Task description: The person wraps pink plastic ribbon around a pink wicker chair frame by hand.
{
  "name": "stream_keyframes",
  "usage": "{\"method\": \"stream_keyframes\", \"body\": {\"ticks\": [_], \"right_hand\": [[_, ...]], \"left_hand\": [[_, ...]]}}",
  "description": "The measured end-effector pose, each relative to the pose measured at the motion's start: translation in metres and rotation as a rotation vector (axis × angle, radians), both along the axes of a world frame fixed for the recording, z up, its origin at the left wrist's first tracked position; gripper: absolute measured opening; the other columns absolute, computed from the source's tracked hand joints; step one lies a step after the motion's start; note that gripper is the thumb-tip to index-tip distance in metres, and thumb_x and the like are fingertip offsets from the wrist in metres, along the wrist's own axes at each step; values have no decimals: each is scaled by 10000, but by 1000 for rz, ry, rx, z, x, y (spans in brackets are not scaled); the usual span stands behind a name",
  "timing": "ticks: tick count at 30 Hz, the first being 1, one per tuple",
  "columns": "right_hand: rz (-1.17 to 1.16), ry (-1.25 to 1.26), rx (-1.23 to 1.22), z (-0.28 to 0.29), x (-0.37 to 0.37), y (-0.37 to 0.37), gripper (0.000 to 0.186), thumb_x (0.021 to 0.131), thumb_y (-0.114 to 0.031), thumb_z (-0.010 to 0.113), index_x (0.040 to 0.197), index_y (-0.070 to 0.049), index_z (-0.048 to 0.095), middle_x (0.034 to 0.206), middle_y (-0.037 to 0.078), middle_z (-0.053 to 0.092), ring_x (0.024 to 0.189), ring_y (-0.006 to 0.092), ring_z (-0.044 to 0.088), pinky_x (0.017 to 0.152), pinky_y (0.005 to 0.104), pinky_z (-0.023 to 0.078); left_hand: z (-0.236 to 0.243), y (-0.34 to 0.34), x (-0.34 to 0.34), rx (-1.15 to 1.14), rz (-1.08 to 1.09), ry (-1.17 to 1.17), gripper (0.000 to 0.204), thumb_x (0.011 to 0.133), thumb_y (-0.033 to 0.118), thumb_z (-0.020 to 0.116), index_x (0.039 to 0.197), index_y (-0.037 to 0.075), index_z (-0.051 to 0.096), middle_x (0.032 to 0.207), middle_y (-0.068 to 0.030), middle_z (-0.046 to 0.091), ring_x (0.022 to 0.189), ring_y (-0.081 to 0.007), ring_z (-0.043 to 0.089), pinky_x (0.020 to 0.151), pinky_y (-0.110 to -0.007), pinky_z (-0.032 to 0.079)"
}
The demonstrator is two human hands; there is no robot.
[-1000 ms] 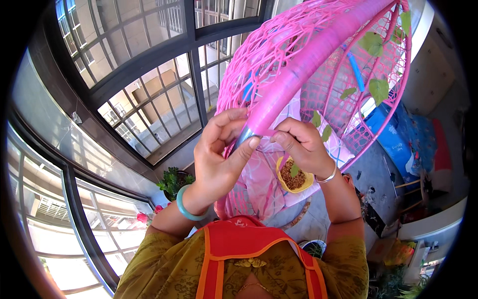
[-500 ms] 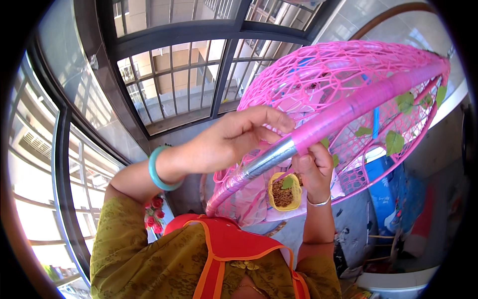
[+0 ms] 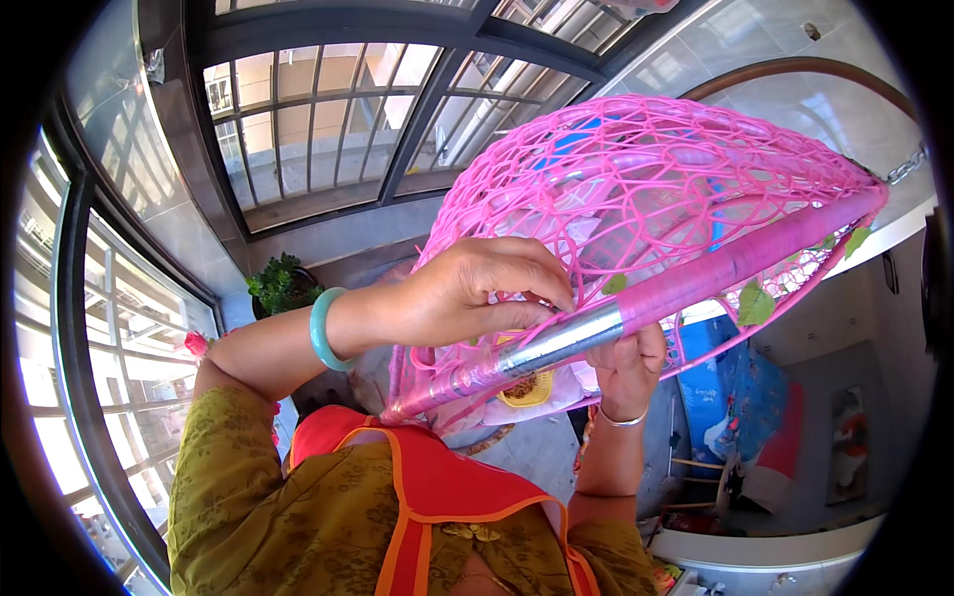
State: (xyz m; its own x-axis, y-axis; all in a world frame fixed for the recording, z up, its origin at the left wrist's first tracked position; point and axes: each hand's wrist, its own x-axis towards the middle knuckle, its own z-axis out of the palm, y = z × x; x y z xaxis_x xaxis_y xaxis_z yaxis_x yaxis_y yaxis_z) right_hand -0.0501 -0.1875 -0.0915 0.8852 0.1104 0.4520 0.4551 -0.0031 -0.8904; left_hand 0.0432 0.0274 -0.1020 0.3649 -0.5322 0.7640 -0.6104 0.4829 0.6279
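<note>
A pink woven hanging chair (image 3: 636, 179) hangs before me, its thick tube rim crossing from lower left to upper right. Pink film wrap (image 3: 735, 251) covers the tube on both sides of a bare silver stretch (image 3: 561, 348). My left hand (image 3: 487, 290), with a pale green bangle, is over the silver stretch, thumb and fingers closed in a pinch. Whatever is between them is hidden. From below, my right hand (image 3: 631, 372) reaches the tube's underside near the wrap's edge. Its fingers are curled and partly behind the tube, so what they grip does not show.
A yellow basket (image 3: 529, 390) of brown pieces sits inside the chair, partly behind the tube. Green leaves (image 3: 755, 304) hang on the netting. A potted plant (image 3: 283, 286) stands by the barred windows. Blue packaging (image 3: 708, 387) lies at right; a chain (image 3: 906, 164) meets the chair's tip.
My view has shifted, bringing the potted plant and chain into sight. My left hand has moved from the wrap's edge down-left along the tube. My right fingers are now further behind the tube.
</note>
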Motion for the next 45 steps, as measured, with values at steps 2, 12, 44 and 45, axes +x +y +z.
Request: {"method": "stream_keyframes", "body": {"ticks": [2, 12, 44, 45], "right_hand": [[42, -77, -38, 0, 1, 2, 333, 890, -277, 527, 1055, 10, 486, 523, -60, 332, 423, 25, 264, 395, 221, 175], [56, -40, -16, 4, -3, 6, 336, 894, -271, 521, 1069, 13, 477, 496, -62, 290, 404, 24, 240, 387, 222, 163], [2, 55, 49, -2, -5, -2, 489, 838, -319, 598, 1141, 42, 467, 1028, 103, 585, 893, 153, 581, 759, 273, 474], [7, 54, 50, -2, -5, -2, 487, 839, -320, 598, 1139, 41, 468, 1024, 102, 586, 889, 150, 581, 753, 270, 474]], "left_hand": [[0, -4, 0, -92, -6, -28, 232, 745, -23, 631, 974, 13, 630, 966, -117, 602, 902, -233, 593, 771, -320, 489], [9, -14, -9, -143, 3, 293, 142, 799, -11, 581, 937, -6, 610, 944, -117, 623, 902, -218, 605, 781, -313, 472], [6, -31, -43, -201, 193, 395, 510, 642, 76, 769, 1079, -2, 518, 971, -61, 541, 823, -113, 542, 726, -247, 444], [6, -31, -43, -207, 198, 398, 510, 642, 76, 769, 1079, -2, 518, 971, -61, 541, 823, -113, 542, 726, -247, 444]]}}
